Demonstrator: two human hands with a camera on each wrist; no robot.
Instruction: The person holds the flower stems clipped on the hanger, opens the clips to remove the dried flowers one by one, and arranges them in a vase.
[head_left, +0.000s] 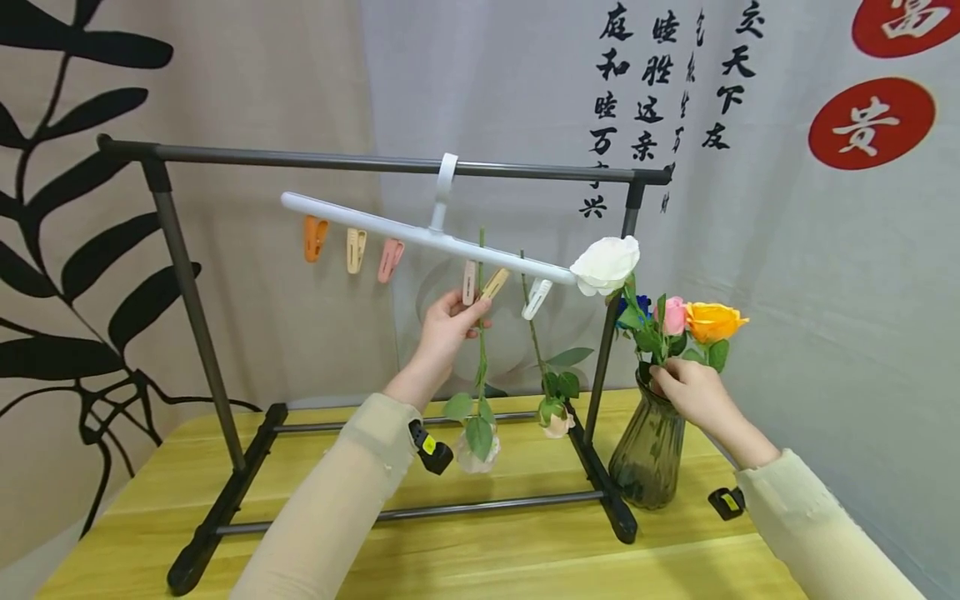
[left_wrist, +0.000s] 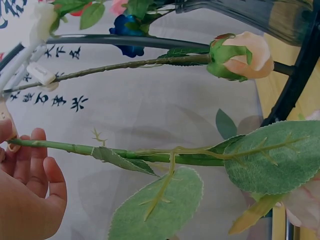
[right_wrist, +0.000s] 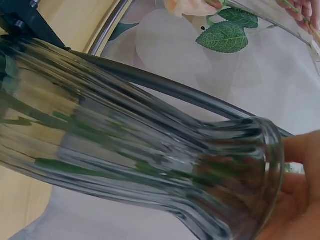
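My left hand (head_left: 442, 329) pinches at a clothespin on the white hanger (head_left: 375, 223). A pale pink clothespin (head_left: 469, 283) and a yellow clothespin (head_left: 494, 284) sit at its fingertips, beside the stem of a rose hanging upside down (head_left: 477, 450); which one the fingers grip is hard to make out. To its right, a white clothespin (head_left: 537, 298) hangs by a second upside-down rose, peach in colour (left_wrist: 252, 56). My right hand (head_left: 697, 392) is at the mouth of the ribbed glass vase (head_left: 651, 450), fingers curled at the flower stems; its fingertips are partly hidden.
The hanger hooks over a dark metal rack (head_left: 300, 158) on the wooden table (head_left: 525, 550). Orange (head_left: 315, 239), cream (head_left: 356, 251) and pink (head_left: 390, 260) clothespins hang at its left. White (head_left: 606, 265), pink (head_left: 672, 317) and orange-yellow (head_left: 716, 322) roses stand above the vase.
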